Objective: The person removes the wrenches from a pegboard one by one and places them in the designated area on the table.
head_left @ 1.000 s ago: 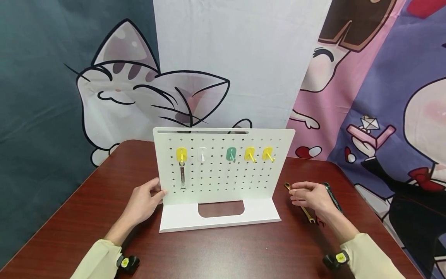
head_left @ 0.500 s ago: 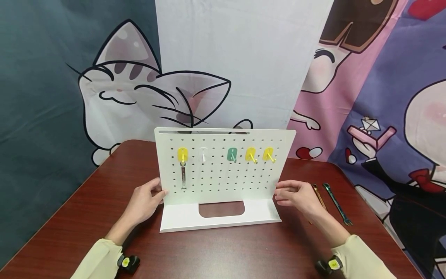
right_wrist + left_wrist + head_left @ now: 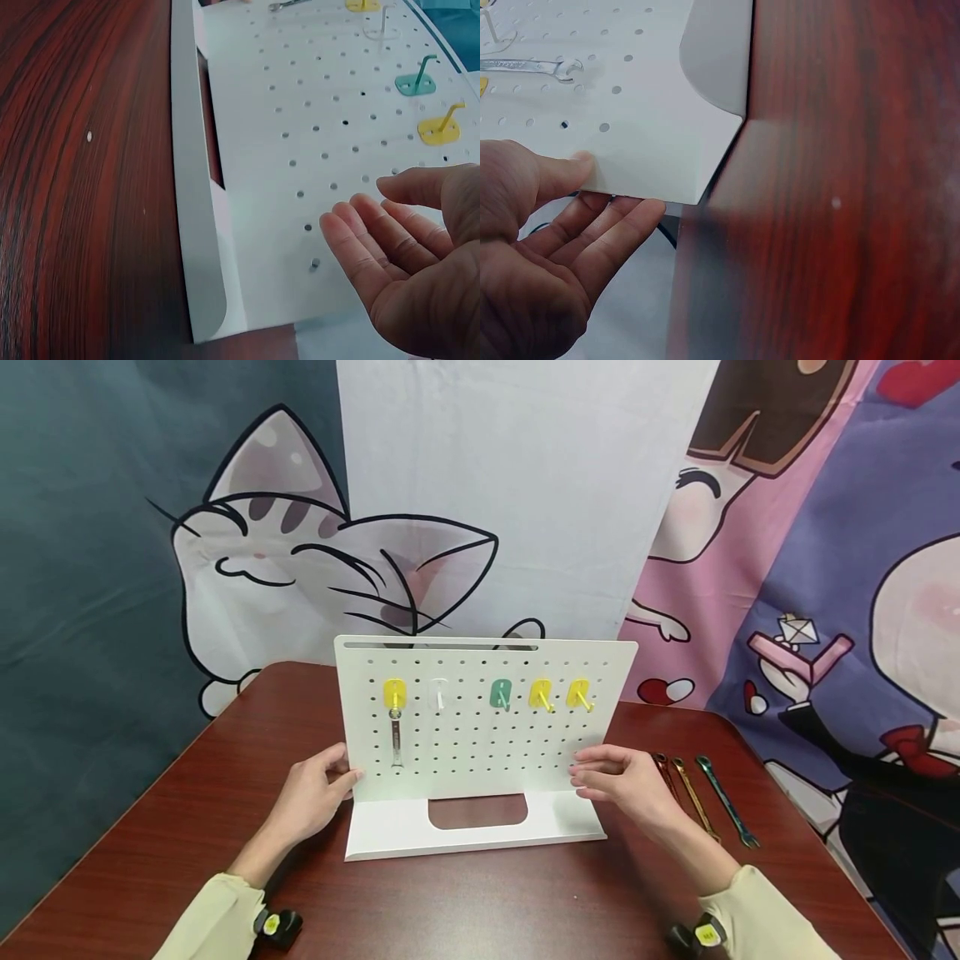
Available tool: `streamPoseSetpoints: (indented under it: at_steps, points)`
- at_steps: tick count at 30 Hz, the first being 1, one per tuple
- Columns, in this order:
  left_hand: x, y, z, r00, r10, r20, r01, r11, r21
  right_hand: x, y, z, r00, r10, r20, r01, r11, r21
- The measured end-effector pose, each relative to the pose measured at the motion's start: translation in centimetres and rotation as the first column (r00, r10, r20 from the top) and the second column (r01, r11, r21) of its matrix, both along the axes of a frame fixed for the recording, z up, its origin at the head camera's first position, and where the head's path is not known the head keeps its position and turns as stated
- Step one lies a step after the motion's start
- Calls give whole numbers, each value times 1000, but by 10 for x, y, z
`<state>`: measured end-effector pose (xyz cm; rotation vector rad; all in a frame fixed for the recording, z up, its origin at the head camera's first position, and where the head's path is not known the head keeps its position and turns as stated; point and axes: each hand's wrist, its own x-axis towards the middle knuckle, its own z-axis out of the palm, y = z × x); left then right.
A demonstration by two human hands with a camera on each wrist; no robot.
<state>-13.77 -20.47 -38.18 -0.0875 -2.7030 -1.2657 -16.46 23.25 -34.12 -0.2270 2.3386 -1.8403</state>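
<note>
A white pegboard [image 3: 465, 735] stands upright on its base. My left hand [image 3: 315, 789] grips its lower left edge, the thumb [image 3: 568, 174] on the front face and the other fingers behind. My right hand [image 3: 618, 781] is before the board's lower right part, fingers loosely bent and holding nothing. From the leftmost yellow hook [image 3: 394, 693] hangs a silver wrench [image 3: 396, 742]. A clear hook [image 3: 439, 695], a green hook [image 3: 501, 694] and two more yellow hooks [image 3: 541, 694] bear nothing. Right of my right hand lie a red wrench [image 3: 666, 774], a gold wrench [image 3: 695, 799] and a green wrench [image 3: 727, 802].
The dark red wooden table [image 3: 480, 910] bears the board and the wrenches. Behind it hangs a printed cartoon backdrop [image 3: 525, 485]. The board's base [image 3: 480, 839] juts toward me with a rounded cutout.
My right hand has moved left from above the wrenches to the front of the board's right side, uncovering the red and gold wrenches. The left hand keeps its grip.
</note>
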Motion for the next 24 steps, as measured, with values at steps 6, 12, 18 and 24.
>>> streamPoseSetpoints:
  at_steps: [6, 12, 18, 24]
  points:
    - [0, 0, 0, 1000, 0, -2, 0, 1000, -3, 1, -11, 3, 999, 30, -14, -30, 999, -18]
    - [-1, 0, 0, 1000, 2, -6, -2, 1000, -8, 0, -27, 8, 997, 70, -27, -71, 997, -11]
    - [-1, 0, 0, 1000, -1, 0, 1, 1000, -12, 0, -44, 11, 995, 98, -14, -98, 994, -37]
    - [0, 0, 0, 1000, 3, 10, -3, 1000, -3, 0, -61, 11, 988, 149, -34, -151, 987, -49]
